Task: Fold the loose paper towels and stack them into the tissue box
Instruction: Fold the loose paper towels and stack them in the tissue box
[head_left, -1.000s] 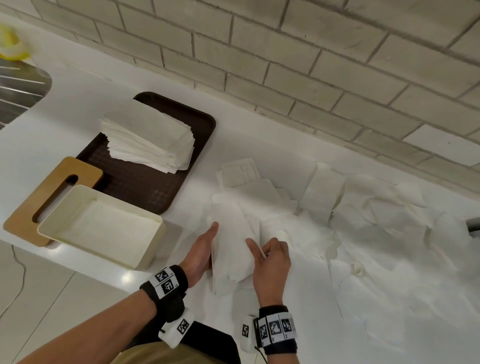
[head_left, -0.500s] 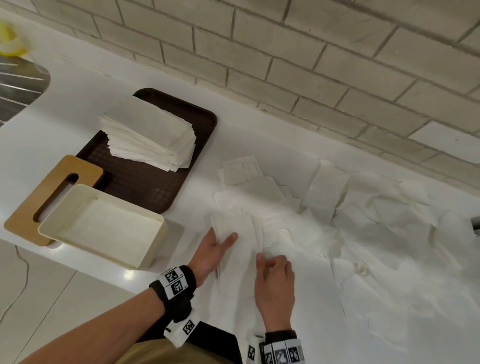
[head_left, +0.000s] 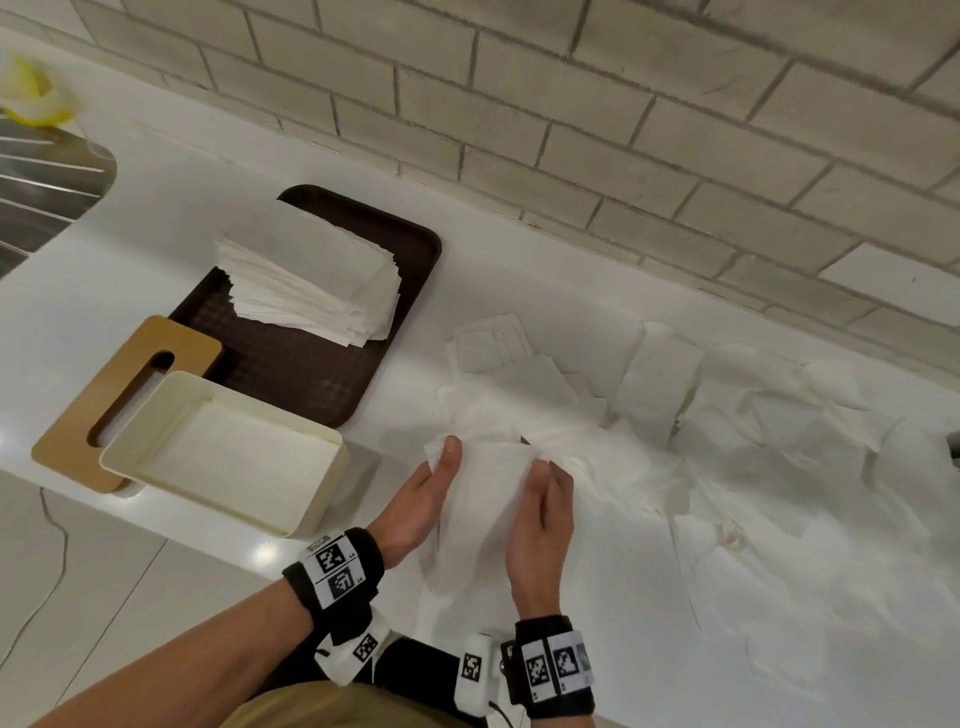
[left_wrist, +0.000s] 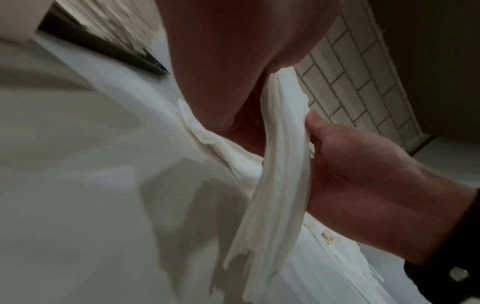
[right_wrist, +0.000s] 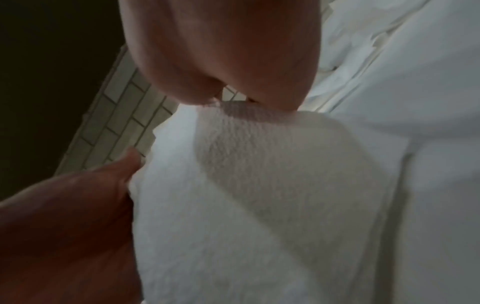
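Observation:
Between my two hands I hold a folded bundle of white paper towels (head_left: 480, 499), lifted off the counter near its front edge. My left hand (head_left: 431, 483) pinches its left edge, thumb on top. My right hand (head_left: 543, 499) grips its right edge, fingers curled round it. The left wrist view shows the bundle (left_wrist: 280, 164) edge-on, several layers thick. In the right wrist view the towel (right_wrist: 259, 195) fills the frame. The open cream tissue box (head_left: 317, 493) stands to the left, a towel lying flat inside. Loose towels (head_left: 727, 441) cover the counter to the right.
A brown tray (head_left: 311, 379) behind the box carries a tall stack of folded towels (head_left: 311, 280). The wooden box lid (head_left: 78, 431) lies under the box's left end. A sink (head_left: 36, 187) is at far left, a tiled wall (head_left: 623, 130) behind.
Both hands pressed and smoothed the towels flat on the counter, then took them by the side edges and raised the bundle.

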